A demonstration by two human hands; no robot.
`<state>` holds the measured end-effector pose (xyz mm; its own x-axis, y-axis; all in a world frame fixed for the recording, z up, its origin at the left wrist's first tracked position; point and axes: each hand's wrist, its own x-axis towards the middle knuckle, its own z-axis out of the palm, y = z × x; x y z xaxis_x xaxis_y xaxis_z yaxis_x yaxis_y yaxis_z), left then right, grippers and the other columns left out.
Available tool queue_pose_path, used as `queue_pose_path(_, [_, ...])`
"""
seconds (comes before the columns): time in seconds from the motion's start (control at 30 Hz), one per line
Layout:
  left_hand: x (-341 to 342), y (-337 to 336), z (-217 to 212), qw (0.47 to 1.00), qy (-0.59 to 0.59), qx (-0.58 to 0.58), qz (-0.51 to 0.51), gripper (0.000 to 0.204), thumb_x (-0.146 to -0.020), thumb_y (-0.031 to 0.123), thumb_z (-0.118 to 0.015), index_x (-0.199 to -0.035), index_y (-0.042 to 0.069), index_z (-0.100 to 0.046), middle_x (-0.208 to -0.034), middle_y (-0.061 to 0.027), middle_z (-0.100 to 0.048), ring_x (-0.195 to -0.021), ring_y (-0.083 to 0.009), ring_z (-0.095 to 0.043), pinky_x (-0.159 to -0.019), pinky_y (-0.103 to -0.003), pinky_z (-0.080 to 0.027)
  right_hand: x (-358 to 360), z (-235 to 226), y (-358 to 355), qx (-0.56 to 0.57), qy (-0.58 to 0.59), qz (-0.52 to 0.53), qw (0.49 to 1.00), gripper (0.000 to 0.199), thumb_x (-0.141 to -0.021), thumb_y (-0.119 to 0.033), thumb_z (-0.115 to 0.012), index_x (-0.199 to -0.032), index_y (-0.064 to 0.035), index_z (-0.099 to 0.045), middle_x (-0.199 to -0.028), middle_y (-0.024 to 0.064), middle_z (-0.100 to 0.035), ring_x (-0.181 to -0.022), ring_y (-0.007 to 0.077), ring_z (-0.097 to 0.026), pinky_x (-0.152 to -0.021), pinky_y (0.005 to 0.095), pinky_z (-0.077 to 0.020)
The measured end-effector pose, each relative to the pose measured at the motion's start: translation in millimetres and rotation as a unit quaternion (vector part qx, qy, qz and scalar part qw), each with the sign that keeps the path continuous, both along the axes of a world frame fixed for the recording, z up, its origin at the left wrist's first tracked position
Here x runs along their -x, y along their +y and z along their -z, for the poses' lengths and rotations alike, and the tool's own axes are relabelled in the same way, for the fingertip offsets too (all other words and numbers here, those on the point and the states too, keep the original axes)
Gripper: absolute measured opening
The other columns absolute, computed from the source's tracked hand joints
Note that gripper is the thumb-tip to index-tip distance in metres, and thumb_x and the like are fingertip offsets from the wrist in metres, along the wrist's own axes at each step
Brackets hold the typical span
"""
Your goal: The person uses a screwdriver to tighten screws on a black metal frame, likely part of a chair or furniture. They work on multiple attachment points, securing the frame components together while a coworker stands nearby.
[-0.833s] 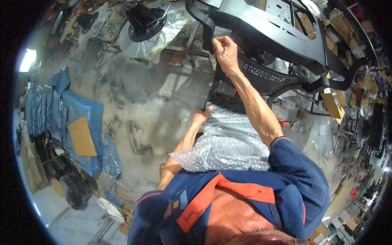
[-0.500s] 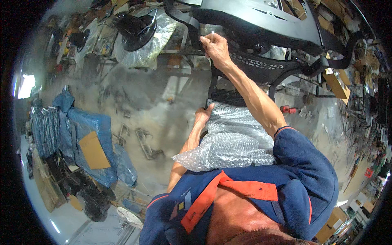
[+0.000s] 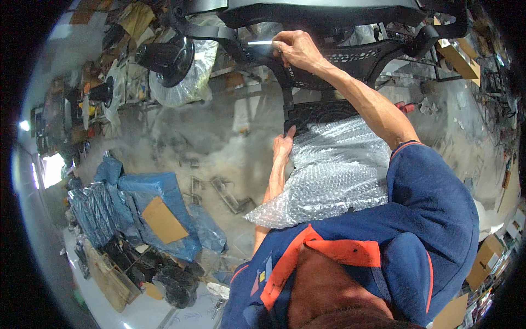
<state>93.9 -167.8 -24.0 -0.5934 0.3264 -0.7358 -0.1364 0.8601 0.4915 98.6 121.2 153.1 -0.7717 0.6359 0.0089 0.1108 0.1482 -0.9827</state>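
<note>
- Nearest the camera: the person's navy work shirt with orange collar trim (image 3: 350, 257) fills the lower edge of the head view; both forearms extend upward from it toward the work.
- Sheet of clear bubble wrap (image 3: 334, 170): it lies bunched between the two forearms, directly against the chest, and covers the near end of the part behind it.
- Black perforated plastic chair panel (image 3: 323, 112): its near end disappears under the bubble wrap. Its long axis runs away from the person, up toward the seat assembly.
- Left hand (image 3: 283, 147): it rests at the left corner of the panel, at the edge of the bubble wrap, the thumb raised against the black edge. The fingers are flat rather than curled; this is a steadying contact, not a closed grasp, though the far side of the hand is hidden.
- Key relation: the left hand is the nearer of the two to the wrapped panel; the right arm reaches past it, along the panel's long axis.
- Right hand (image 3: 296, 49): clenched around a thin, bright, rod-like tool (image 3: 260, 42) whose tip points to the person's left, against the underside of the black office chair seat frame (image 3: 329, 13). What kind of tool it is cannot be determined.
- Beyond, on the grey concrete floor (image 3: 219, 142): a black round chair part in clear plastic wrapping (image 3: 175, 63), well apart to the left, and a crumpled blue tarpaulin (image 3: 159, 208) bearing a piece of brown cardboard (image 3: 163, 220).
</note>
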Motion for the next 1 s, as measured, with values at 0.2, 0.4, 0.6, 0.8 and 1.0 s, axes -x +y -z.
queue_pose_path(0.2, [-0.5, 2.2, -1.0, 1.000, -0.019, 0.009, -0.009, 0.089, -0.087, 0.064, -0.067, -0.124, -0.016, -0.060, -0.120, -0.0260, -0.067, -0.113, -0.0316, -0.062, -0.096, -0.041, -0.047, 0.6, 10.6, -6.0, -0.012, 0.009, 0.016, 1.000, 0.024, -0.097, -0.019, -0.062, -0.105, 0.0019, -0.072, -0.076, 0.0082, -0.072, -0.059, 0.0129, -0.066, -0.056, 0.0313, -0.0569])
queue_pose_path(0.4, [-0.9, 3.2, -3.2, 1.000, -0.018, 0.005, -0.009, 0.092, -0.086, 0.066, -0.067, -0.125, -0.017, -0.059, -0.120, -0.0276, -0.066, -0.113, -0.0315, -0.062, -0.094, -0.041, -0.047, 0.5, 12.6, -11.0, -0.048, 0.014, 0.020, 0.999, 0.023, -0.096, -0.016, -0.063, -0.106, 0.0022, -0.072, -0.076, 0.0108, -0.073, -0.060, 0.0172, -0.067, -0.059, 0.0336, -0.0566])
queue_pose_path(0.6, [-0.4, 3.2, -4.8, 0.999, -0.029, -0.020, -0.022, 0.092, -0.084, 0.066, -0.069, -0.125, -0.016, -0.060, -0.124, -0.0305, -0.064, -0.117, -0.0371, -0.062, -0.095, -0.043, -0.048, -0.8, 20.3, -15.4, -0.268, 0.105, 0.030, 0.957, 0.016, -0.092, -0.008, -0.066, -0.104, 0.0010, -0.070, -0.082, 0.0138, -0.072, -0.073, 0.0272, -0.071, -0.068, 0.0371, -0.0577])
queue_pose_path(0.8, [0.6, 4.9, -8.8, 0.998, -0.059, -0.003, -0.033, 0.094, -0.083, 0.065, -0.070, -0.123, -0.019, -0.060, -0.118, -0.0270, -0.067, -0.110, -0.0301, -0.063, -0.093, -0.041, -0.049, 5.0, 25.4, 1.8, -0.466, 0.163, 0.031, 0.869, 0.018, -0.092, -0.004, -0.066, -0.110, -0.0014, -0.070, -0.092, 0.0123, -0.072, -0.080, 0.0271, -0.070, -0.070, 0.0369, -0.0578])
queue_pose_path(1.0, [-1.2, 5.5, -9.7, 1.000, -0.019, -0.011, -0.016, 0.092, -0.083, 0.066, -0.071, -0.117, -0.018, -0.063, -0.112, -0.0261, -0.069, -0.102, -0.0292, -0.064, -0.088, -0.042, -0.050, 10.3, 9.2, 11.7, 0.000, 0.012, -0.049, 0.999, 0.018, -0.093, -0.011, -0.067, -0.108, -0.0012, -0.069, -0.077, 0.0057, -0.065, -0.063, 0.0118, -0.060, -0.053, 0.0286, -0.0475])
